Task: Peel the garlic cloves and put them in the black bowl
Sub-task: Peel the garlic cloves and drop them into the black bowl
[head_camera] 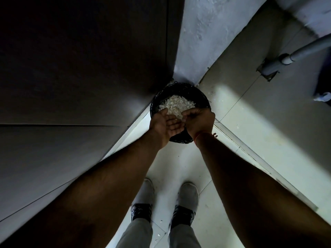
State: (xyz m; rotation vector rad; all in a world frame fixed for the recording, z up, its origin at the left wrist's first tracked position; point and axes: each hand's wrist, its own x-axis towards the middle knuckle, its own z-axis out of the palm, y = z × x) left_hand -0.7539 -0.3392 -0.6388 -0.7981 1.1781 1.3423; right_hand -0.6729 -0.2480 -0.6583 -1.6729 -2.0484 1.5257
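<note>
A round black woven container (200, 97) stands on the floor in the corner, with a heap of white garlic skins (176, 104) in it. Both my hands hover over its near rim. My left hand (165, 124) lies palm up with relaxed fingers and only a tiny pale scrap on it. My right hand (198, 120) is turned back-up, its fingers bent down so the tips touch the left palm. I see no whole clove in either hand.
A dark door or panel (80, 68) fills the left side and a rough white wall (206, 33) rises behind the container. Grey pipes (286, 59) run along the floor at right. My two shoes (168, 196) stand on pale tiles, with a few skin scraps around.
</note>
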